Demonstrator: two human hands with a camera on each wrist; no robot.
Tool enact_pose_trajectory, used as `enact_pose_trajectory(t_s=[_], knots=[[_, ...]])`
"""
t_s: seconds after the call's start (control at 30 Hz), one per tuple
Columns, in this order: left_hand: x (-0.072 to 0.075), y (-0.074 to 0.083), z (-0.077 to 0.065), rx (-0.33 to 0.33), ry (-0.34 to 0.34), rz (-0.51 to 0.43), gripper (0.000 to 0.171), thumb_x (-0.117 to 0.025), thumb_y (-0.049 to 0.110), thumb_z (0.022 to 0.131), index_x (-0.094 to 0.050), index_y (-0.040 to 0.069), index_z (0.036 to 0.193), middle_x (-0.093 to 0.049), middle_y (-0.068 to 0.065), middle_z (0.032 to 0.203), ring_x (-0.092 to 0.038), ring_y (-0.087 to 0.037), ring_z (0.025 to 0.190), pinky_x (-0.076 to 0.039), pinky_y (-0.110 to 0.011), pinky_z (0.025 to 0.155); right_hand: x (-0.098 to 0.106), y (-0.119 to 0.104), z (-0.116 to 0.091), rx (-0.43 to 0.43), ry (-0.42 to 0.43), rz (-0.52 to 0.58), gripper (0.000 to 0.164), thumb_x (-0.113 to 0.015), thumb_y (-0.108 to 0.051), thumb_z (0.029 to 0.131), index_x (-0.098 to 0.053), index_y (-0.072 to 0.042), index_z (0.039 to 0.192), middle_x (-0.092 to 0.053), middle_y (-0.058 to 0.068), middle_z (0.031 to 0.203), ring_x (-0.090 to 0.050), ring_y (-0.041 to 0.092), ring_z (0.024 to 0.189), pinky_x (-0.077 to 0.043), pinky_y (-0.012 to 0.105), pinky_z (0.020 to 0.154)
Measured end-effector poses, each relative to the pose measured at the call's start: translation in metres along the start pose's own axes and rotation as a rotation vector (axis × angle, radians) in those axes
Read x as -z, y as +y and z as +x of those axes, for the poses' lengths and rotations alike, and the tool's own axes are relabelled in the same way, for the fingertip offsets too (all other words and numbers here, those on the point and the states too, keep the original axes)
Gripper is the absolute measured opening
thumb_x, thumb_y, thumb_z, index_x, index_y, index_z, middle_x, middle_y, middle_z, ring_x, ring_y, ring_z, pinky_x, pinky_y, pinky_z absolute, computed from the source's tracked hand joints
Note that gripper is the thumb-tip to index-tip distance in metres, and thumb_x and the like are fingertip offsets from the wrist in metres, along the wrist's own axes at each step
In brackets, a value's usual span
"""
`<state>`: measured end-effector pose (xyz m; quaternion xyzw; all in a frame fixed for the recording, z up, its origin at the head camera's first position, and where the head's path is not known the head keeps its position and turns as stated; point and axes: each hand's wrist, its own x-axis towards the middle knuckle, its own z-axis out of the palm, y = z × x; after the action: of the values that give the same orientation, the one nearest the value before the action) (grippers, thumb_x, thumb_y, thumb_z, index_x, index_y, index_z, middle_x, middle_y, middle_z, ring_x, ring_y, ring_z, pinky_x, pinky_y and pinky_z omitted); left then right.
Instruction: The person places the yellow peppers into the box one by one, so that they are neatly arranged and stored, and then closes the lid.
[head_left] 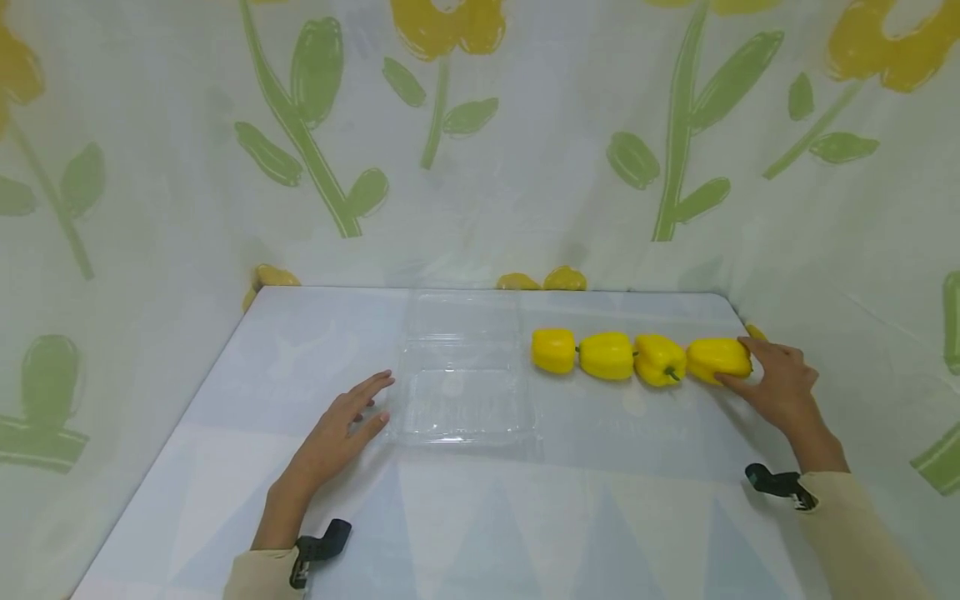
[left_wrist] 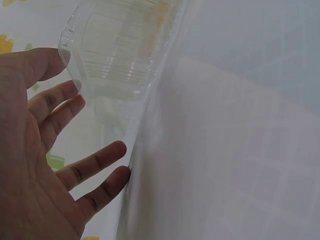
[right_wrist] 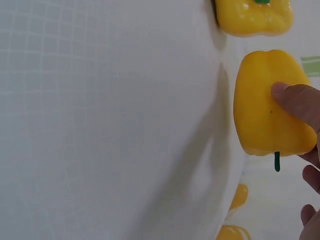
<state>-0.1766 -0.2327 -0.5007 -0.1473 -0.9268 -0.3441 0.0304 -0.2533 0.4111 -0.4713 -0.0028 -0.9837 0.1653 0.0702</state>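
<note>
Right hand point(head_left: 783, 387): grip clamped on the rightmost yellow pepper point(head_left: 716, 358), beside three other peppers point(head_left: 606, 356). Left hand point(head_left: 333, 437): fingers spread beside the clear container point(head_left: 459, 438). Apparent step: pick-up; next should call for a lift.

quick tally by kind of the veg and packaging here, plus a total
Yellow bell peppers: 4
Clear plastic clamshell container: 1
Total: 5
</note>
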Motion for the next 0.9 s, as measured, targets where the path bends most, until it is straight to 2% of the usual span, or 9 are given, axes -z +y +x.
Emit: enact_pose_trajectory(t_s=[0.17,0.4,0.9], knots=[[0.002,0.002,-0.001,0.015,-0.006,-0.008,0.057,-0.058,0.035,0.102,-0.038,0.028,0.155,-0.032,0.004,0.161,-0.052,-0.027,0.125,-0.046,-0.051,0.095,0.007,-0.002,-0.005,-0.029,0.010,0.002,0.085,-0.074,-0.043,0.090,-0.036,0.005,0.149,-0.037,0.039,0.143,-0.024,0.056,0.120,-0.020,0.067,0.085],[0.002,0.002,-0.001,0.018,-0.015,-0.021,0.057,-0.057,0.035,0.102,-0.037,0.028,0.155,-0.031,0.004,0.161,-0.049,-0.027,0.128,-0.045,-0.052,0.098,0.015,-0.003,-0.013,-0.020,0.032,0.006,0.087,-0.074,-0.045,0.089,-0.036,0.007,0.148,-0.040,0.038,0.141,-0.027,0.054,0.115,-0.021,0.062,0.080],[0.004,0.002,-0.002,0.010,-0.021,-0.036,0.057,-0.058,0.034,0.102,-0.037,0.027,0.155,-0.031,0.006,0.161,-0.049,-0.029,0.129,-0.044,-0.053,0.101,0.028,-0.013,-0.027,-0.011,0.082,0.038,0.082,-0.075,-0.041,0.089,-0.039,0.007,0.146,-0.041,0.038,0.140,-0.027,0.055,0.115,-0.020,0.062,0.078]])
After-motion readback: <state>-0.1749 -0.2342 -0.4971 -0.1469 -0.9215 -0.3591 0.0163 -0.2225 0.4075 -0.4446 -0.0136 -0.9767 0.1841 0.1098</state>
